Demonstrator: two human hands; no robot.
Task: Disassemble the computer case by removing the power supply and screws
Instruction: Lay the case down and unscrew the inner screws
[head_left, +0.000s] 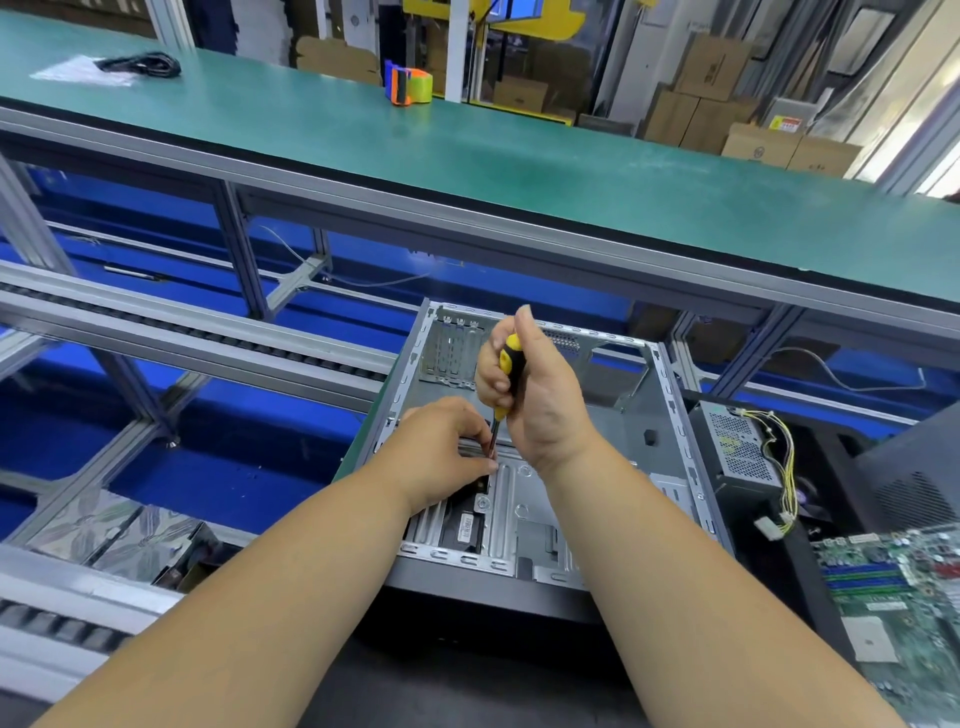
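An open grey computer case (649, 415) lies on its side on the black bench in front of me. My right hand (535, 395) grips a yellow-and-black screwdriver (508, 364), held upright with its tip down inside the case. My left hand (447, 452) pinches the screwdriver's shaft near the tip, over a drive bay bracket (501, 499). The screw under the tip is hidden by my fingers. A grey power supply (743, 447) with yellow and black wires stands outside the case to its right.
A green motherboard (893, 587) lies at the right edge. A black case panel (914, 478) stands behind it. A green-topped conveyor (467, 156) runs across the back, bearing a tape dispenser (408, 85) and a black cable (140, 65). Bagged parts (130, 540) sit lower left.
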